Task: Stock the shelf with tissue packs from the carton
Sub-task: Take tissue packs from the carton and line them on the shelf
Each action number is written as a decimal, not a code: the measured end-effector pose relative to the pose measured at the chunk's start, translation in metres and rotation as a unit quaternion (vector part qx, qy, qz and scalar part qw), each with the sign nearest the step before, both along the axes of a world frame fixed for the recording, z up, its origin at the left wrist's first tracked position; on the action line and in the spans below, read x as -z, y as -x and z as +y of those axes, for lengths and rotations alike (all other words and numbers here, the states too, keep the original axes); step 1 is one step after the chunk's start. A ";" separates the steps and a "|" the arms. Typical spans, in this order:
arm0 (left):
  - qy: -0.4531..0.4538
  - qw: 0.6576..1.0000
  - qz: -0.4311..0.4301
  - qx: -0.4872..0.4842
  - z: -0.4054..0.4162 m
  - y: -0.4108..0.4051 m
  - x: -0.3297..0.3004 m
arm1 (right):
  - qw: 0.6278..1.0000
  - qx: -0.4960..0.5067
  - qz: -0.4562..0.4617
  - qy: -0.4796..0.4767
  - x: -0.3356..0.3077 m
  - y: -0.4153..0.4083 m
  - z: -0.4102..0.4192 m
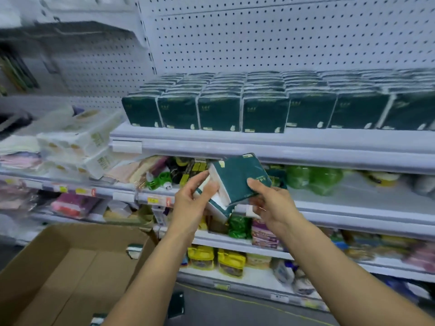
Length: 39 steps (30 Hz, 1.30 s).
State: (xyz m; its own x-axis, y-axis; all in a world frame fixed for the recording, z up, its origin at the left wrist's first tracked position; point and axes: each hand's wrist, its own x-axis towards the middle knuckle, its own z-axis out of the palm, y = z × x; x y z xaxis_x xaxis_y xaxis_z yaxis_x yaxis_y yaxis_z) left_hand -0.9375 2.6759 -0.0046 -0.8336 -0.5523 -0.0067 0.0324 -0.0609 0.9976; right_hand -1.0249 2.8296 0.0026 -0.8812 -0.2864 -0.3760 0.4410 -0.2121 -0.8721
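The tissue packs point(231, 184) sit near the centre of the view, held in the air in front of the edge of the shelf point(259, 144). They are dark green with white ends; a tilted top one lies over at least one more below it, corners pointing toward 1 o'clock. How many are in the bundle is hard to tell.

The left hand point(191, 201) grips the bundle from 9 o'clock, its fingers curled against the white end face. The right hand point(270, 201) grips from 4 o'clock, thumb pressed on the green top face and fingers under the lower edge. So both grips are clenched round the packs, which lie between them, above and slightly ahead of both palms.

Toward 12 o'clock, the shelf carries a row of stocked packs point(259, 114) of the same green, standing upright in tight ranks against the pegboard point(282, 36); they fill the shelf front from about the middle rightward to 3 o'clock. Directly behind the bundle, lower shelves hold mixed goods: green bottles point(315, 180) at 3 o'clock, yellow bags point(219, 260) at 6 o'clock. At 9 o'clock lie white paper roll bundles point(80, 142). At 7 o'clock stands the carton point(58, 267), open, its brown floor showing, with one dark green pack point(134, 250) at its right wall
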 end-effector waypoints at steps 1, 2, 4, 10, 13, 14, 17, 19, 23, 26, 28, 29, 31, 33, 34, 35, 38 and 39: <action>0.005 1.000 0.005 0.009 0.000 0.005 -0.004 | 0.999 0.026 0.020 0.020 -0.005 0.005 0.002; 0.006 1.000 0.006 0.014 0.001 0.009 -0.008 | 0.997 0.053 0.045 0.036 -0.010 0.009 0.004; 0.017 1.000 -0.003 0.012 0.000 0.020 -0.013 | 0.989 0.102 0.085 0.060 -0.027 0.017 0.009; 0.057 0.998 -0.011 0.030 0.002 0.060 -0.041 | 0.957 0.173 0.234 0.003 -0.084 0.044 0.029; 0.050 0.998 0.001 0.049 0.002 0.082 -0.053 | 0.913 0.180 0.355 -0.092 -0.105 0.057 0.041; 0.052 0.997 0.001 0.057 0.002 0.088 -0.057 | 0.892 0.180 0.395 -0.125 -0.111 0.063 0.046; 0.066 0.994 -0.001 0.090 0.002 0.105 -0.068 | 0.827 0.160 0.486 -0.235 -0.124 0.087 0.065; 0.068 0.992 -0.003 0.103 0.003 0.115 -0.075 | 0.761 0.145 0.519 -0.361 -0.128 0.106 0.078; 0.068 0.989 0.011 0.128 0.007 0.134 -0.080 | 0.652 0.068 0.521 -0.547 -0.126 0.139 0.088; 0.073 0.987 0.005 0.143 0.008 0.146 -0.078 | 0.635 0.044 0.526 -0.563 -0.115 0.154 0.084; 0.073 0.985 0.005 0.155 0.009 0.151 -0.080 | 0.620 0.066 0.535 -0.570 -0.106 0.160 0.083; 0.073 0.985 0.004 0.158 0.010 0.153 -0.081 | 0.618 0.080 0.540 -0.566 -0.102 0.162 0.082; 0.063 0.984 -0.001 0.165 0.010 0.159 -0.081 | 0.630 0.095 0.559 -0.531 -0.092 0.165 0.079; 0.058 0.984 0.001 0.170 0.012 0.161 -0.083 | 0.637 0.104 0.577 -0.501 -0.083 0.167 0.076; 0.055 0.984 0.000 0.171 0.013 0.163 -0.082 | 0.632 0.114 0.584 -0.496 -0.080 0.169 0.075; 0.052 0.984 -0.001 0.170 0.014 0.164 -0.082 | 0.624 0.125 0.591 -0.496 -0.077 0.171 0.074; 0.048 0.986 -0.006 0.161 0.018 0.164 -0.082 | 0.602 0.142 0.601 -0.507 -0.077 0.175 0.072; 0.044 0.987 -0.009 0.156 0.020 0.164 -0.083 | 0.593 0.141 0.604 -0.514 -0.077 0.176 0.072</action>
State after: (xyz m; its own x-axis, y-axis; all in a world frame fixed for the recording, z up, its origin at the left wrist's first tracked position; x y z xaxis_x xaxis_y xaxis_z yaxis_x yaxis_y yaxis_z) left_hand -1.1012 2.6962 0.0781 -0.9636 -0.2670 0.0132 0.0076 0.0223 0.9997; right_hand -1.2008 2.9018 0.0797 -0.6438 -0.2310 0.7295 -0.5641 0.7874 -0.2485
